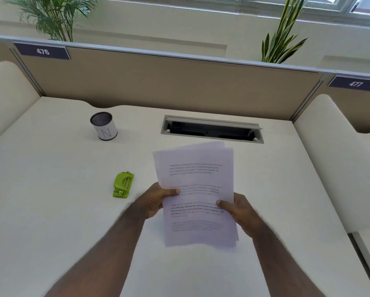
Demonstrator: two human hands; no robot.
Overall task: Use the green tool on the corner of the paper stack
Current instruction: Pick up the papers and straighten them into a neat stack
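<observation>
A stack of printed white sheets, the paper stack (pixel 196 181), is held above the desk, its top edges slightly fanned. My left hand (pixel 156 200) grips its left edge with the thumb on the top page. My right hand (pixel 237 211) grips its right edge, thumb also on the page. The green tool (pixel 123 185), a small lime-green punch with metal parts, lies flat on the desk to the left of the stack, a short way from my left hand and untouched.
A white mesh-topped pen cup (pixel 104 128) stands at the back left of the cream desk (pixel 51 200). An open cable hatch (pixel 212 129) sits behind the papers. Beige partitions with labels 476 and 477 close the back; padded side dividers flank the desk.
</observation>
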